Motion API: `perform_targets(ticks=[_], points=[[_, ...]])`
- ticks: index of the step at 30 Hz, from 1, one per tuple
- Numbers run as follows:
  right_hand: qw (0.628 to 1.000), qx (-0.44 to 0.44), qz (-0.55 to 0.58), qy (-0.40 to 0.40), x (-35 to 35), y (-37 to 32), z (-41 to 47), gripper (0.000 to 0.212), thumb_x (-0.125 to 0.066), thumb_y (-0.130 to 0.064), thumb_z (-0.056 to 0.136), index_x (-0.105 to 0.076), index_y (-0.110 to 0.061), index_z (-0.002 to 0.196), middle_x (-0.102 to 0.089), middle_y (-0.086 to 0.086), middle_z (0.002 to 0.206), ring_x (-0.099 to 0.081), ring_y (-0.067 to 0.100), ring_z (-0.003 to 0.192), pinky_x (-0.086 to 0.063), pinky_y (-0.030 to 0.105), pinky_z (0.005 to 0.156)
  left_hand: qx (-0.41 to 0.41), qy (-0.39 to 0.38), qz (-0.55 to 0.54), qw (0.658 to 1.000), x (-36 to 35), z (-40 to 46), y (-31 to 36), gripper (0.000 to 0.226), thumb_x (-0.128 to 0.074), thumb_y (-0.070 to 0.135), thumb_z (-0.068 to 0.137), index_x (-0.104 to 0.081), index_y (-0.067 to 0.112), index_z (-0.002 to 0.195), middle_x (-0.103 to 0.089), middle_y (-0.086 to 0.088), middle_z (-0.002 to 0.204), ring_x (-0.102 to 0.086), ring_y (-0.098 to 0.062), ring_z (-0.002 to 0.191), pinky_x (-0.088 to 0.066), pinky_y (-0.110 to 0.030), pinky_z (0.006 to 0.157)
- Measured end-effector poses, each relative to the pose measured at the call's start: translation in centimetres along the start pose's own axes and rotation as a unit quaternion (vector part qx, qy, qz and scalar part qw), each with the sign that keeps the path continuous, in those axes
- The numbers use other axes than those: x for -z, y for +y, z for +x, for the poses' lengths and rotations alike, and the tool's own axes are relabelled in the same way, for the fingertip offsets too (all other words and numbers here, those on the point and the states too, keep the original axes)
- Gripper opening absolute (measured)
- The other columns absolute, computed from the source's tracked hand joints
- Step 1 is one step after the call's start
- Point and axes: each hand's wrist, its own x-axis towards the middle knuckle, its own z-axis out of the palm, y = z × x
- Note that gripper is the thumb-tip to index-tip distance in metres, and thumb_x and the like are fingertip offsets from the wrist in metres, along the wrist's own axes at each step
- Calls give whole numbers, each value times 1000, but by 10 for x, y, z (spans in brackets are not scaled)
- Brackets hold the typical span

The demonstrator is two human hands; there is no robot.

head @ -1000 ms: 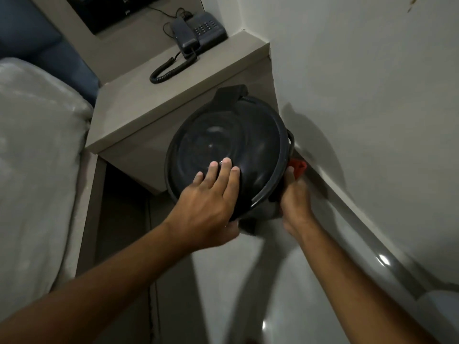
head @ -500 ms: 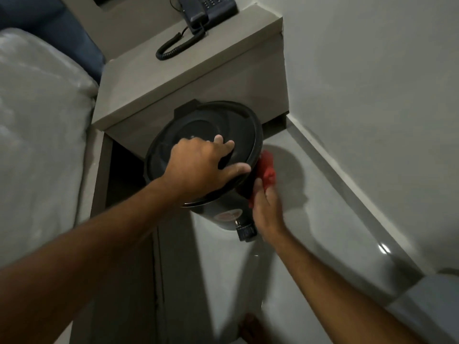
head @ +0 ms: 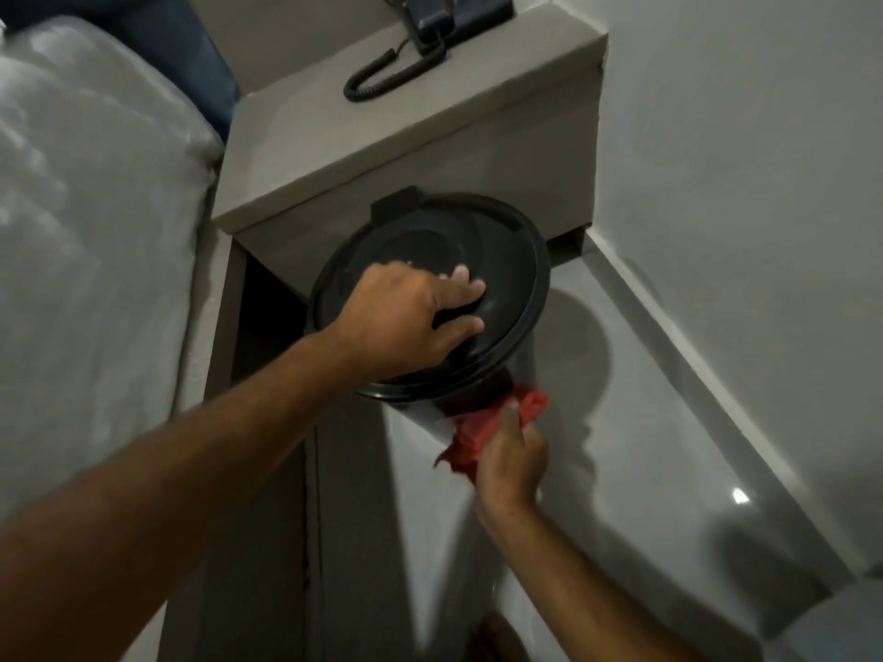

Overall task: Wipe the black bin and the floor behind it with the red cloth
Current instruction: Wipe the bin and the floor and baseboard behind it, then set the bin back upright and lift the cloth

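Beside the bed (head: 86, 241), in the corner where the pale wall (head: 745, 160) meets the glossy floor (head: 621, 470), a boxy nightstand (head: 430, 150) carries a dark telephone (head: 454, 11) with its coiled cord. Just in front of the nightstand, the black bin (head: 511, 298) is tipped toward the bed side, its round lid facing up at the camera and its narrower body slanting down toward the floor. As for progress, I judge the bin wipe to be under way and unfinished: the red cloth (head: 482, 427) is pressed against the lower side of the bin's body, while the floor behind the bin looks not yet reached, so that part seems left to do. The left hand (head: 411, 322) reaches in from the lower left with the forearm stretched long, palm down and fingers spread flat on the lid, bracing the bin without closing around anything. The right hand (head: 511, 461) comes up from the bottom of the view, wrist bent back, fingers clenched around the bunched cloth and pushing it onto the bin's wall, with a corner of cloth poking out to the right.
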Motion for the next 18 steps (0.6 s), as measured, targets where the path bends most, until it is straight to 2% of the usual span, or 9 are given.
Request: perform_targets(ticks=[1,4,7,9,11,12,14,16,18], points=[[998,-57,25,4,-1,-8,6,43,-53,-47,92,-69,-9,104,-74,13,85,-72,34,76,-61,50,72,-1,1,6,1000,0,1,-2,43,-64,40,81,-73,16,115,-76,-5,110,-76,-23,86,-61,-42,69],[976,-146,122,-109,17,-50,3,32,-43,-30,104,-63,-6,97,-72,7,60,-69,23,53,-57,31,48,-9,-29,11,999,-1,3,-2,39,-61,36,81,-74,14,112,-77,-9,108,-76,-29,78,-59,-40,54],[964,-169,167,-118,22,-108,-24,30,-40,-25,105,-62,-6,116,-79,11,83,-76,26,73,-62,44,63,8,-18,-8,1000,7,6,-4,29,-53,21,88,-77,15,102,-78,-11,77,-71,-35,58,-48,-32,47],[963,-155,183,-126,36,-148,-55,29,-41,-22,104,-60,-7,120,-80,12,93,-78,26,77,-64,47,60,98,-40,-95,990,20,10,-8,31,-46,17,92,-74,15,106,-77,-12,84,-71,-38,73,-53,-37,57],[966,-142,176,-122,46,-180,-89,27,-41,-17,103,-61,-9,120,-80,10,88,-78,23,73,-63,45,54,211,-66,-213,952,35,6,-15,32,-46,17,92,-70,11,113,-76,-16,103,-69,-38,96,-55,-45,82],[970,-128,170,-117,48,-192,-102,27,-42,-15,102,-62,-12,120,-80,7,85,-77,20,71,-63,45,56,267,-57,-254,928,40,1,-18,32,-49,16,94,-69,8,117,-74,-17,112,-67,-36,105,-52,-42,93],[977,-115,139,-118,39,-221,-129,28,-45,-13,99,-66,-21,116,-81,4,83,-77,18,69,-60,49,59,369,-41,-344,862,59,-12,-21,26,-55,17,94,-72,12,114,-74,-13,111,-68,-28,105,-48,-33,96],[974,-127,118,-144,25,-250,-148,31,-49,-11,94,-77,-21,101,-81,4,85,-77,17,69,-61,43,57,464,-34,-507,725,88,-26,-16,17,-60,35,90,-73,25,86,-70,0,78,-64,-18,73,-49,-34,73],[965,-145,108,-190,1,-282,-164,31,-52,-10,87,-83,-16,87,-80,9,90,-78,18,74,-62,35,55,514,-64,-639,569,123,-32,-15,39,-57,56,87,-61,18,78,-58,8,66,-55,-12,62,-42,-29,61]])
